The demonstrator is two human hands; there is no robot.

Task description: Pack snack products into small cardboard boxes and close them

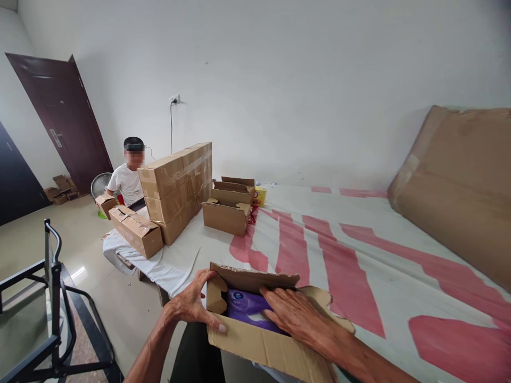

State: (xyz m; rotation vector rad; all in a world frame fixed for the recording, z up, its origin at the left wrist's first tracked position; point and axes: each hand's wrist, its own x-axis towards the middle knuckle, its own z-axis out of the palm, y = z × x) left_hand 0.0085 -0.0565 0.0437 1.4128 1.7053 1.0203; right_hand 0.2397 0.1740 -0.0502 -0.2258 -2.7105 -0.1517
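Observation:
An open cardboard box (275, 346) sits in front of me at the edge of the cloth-covered table, its flaps raised. Inside lies a purple soft pack (243, 302) with a white patch, which looks like tissues or wipes. My left hand (195, 303) grips the box's left end, thumb over the front flap and fingers at the back one. Reaching in from the right, my right hand (293, 314) rests on the pack with its fingers stretched out. Part of the pack is hidden beneath that hand.
Taped boxes (175, 186) form a stack on the table; a closed box (136, 229) lies beside it. Open boxes (225, 215) stand near a yellow pack (259, 196). A large carton (455, 186) leans right. A person (128, 181) sits beyond the stack. A folding chair (51, 319) stands left.

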